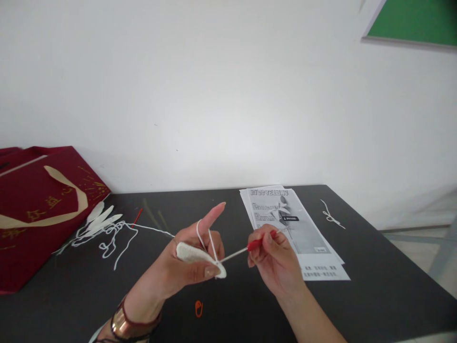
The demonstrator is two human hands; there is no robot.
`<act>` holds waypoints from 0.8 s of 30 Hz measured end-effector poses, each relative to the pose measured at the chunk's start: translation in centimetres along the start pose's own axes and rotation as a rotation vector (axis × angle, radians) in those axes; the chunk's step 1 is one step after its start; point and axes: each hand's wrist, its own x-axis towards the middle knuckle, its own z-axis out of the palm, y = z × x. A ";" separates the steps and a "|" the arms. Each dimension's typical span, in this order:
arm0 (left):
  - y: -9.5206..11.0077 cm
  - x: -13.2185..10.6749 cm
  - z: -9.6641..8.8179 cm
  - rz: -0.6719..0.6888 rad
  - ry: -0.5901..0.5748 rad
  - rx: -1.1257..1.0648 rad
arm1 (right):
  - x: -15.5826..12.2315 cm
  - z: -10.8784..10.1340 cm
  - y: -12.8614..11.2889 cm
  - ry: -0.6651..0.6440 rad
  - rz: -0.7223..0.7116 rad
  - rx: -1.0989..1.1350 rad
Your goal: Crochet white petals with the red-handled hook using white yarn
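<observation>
My left hand [193,262] pinches a white crocheted piece [194,254] between thumb and fingers. Its index finger points up, with white yarn [213,245] looped around it and running down to the edge of the piece. In my right hand [273,257] is a crochet hook [254,245] with a red grip. The hook's metal shaft reaches left, and its tip meets the piece near my left thumb; whether it has gone through a stitch is too small to tell. From behind my left hand, a strand of yarn trails left across the table.
White crocheted petals [98,219] and tangled yarn lie at left, with a thin red stick [137,217] beside them. Behind stands a dark red bag [39,200]. An orange stitch marker [199,308] lies in front, printed sheets [321,267] and a yarn scrap [330,216] to the right.
</observation>
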 end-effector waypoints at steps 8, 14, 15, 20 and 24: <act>-0.6 0.6 0.7 0.046 0.137 0.196 | -0.1 1.2 1.8 0.171 0.092 0.015; -1.2 0.8 0.9 0.019 0.185 0.150 | -0.1 1.5 2.3 0.188 0.075 -0.047; -1.2 0.8 0.9 0.009 0.197 0.145 | -0.1 1.4 2.4 0.192 0.071 -0.058; -1.1 0.9 1.0 -0.058 0.255 0.177 | -0.1 1.4 2.8 0.217 0.076 -0.080; -0.8 1.0 0.8 -0.126 0.386 0.249 | -0.1 1.4 3.0 0.261 0.071 -0.102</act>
